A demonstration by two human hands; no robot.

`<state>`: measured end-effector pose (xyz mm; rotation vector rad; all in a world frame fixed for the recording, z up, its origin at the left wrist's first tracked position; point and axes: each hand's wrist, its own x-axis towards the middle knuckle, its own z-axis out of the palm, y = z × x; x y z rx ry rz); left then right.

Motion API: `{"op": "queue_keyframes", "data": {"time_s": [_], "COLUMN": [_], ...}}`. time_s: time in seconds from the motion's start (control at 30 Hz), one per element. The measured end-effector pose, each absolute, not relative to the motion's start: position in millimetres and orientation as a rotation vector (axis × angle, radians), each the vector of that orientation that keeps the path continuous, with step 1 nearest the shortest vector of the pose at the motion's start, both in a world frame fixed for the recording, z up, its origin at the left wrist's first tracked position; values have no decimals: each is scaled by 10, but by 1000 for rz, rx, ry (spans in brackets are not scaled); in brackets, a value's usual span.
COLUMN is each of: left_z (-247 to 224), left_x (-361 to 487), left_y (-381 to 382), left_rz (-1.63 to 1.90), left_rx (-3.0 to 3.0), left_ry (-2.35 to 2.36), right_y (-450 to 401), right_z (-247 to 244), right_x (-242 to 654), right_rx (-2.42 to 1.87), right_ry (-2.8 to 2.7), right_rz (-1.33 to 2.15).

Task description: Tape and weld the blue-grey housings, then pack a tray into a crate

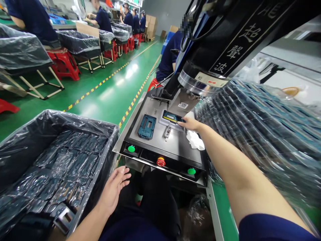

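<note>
Yellow-striped casing (pixel 172 116), long axis crosswise toward right fingers (pixel 182 124)

Bed plate (pixel 178 145) = smooth bare metal w/ a satin sheen, collar (pixel 192 83) up top is shinier, def polished metal. Teal housing (pixel 142 128) & striped housing (pixel 171 116) look like hard plastic, semi-matt afaict. Crate liner (pixel 106 124): thin plastic film, crinkly, v. glossy. White wad (pixel 195 140) = crumpled tissue prob, matt. Floor (pixel 110 100) smooth/glossy. Sleeve (pixel 271 227) = matt cloth btw.
</note>
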<state>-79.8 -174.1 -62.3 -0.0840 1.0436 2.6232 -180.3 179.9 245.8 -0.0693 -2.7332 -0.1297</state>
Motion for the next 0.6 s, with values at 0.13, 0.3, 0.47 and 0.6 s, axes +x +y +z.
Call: {"op": "queue_keyframes", "data": {"time_s": [0.13, 0.3, 0.47, 0.6], "left_z": [-584, -603, -604, -613], "left_x": [-795, -941, -1209, -1347], "left_y": [-1706, -1725, -1708, -1579], "left_rz": [2584, 2492, 2010, 1594], "left_rx": [-13, 280, 856, 1042], "left_ry": [1170, 1764, 2727, 3012], "right_y": [1712, 1520, 1337, 1349], "right_z": [2209, 1681, 914, 394], "right_x": [-1803, -1385, -540, -26], "right_rx": [-17, -80, 105, 3], "right_ry": [-2621, -2336, -2166, -2204], "right_rz": [-170, -57, -60, 6]}}
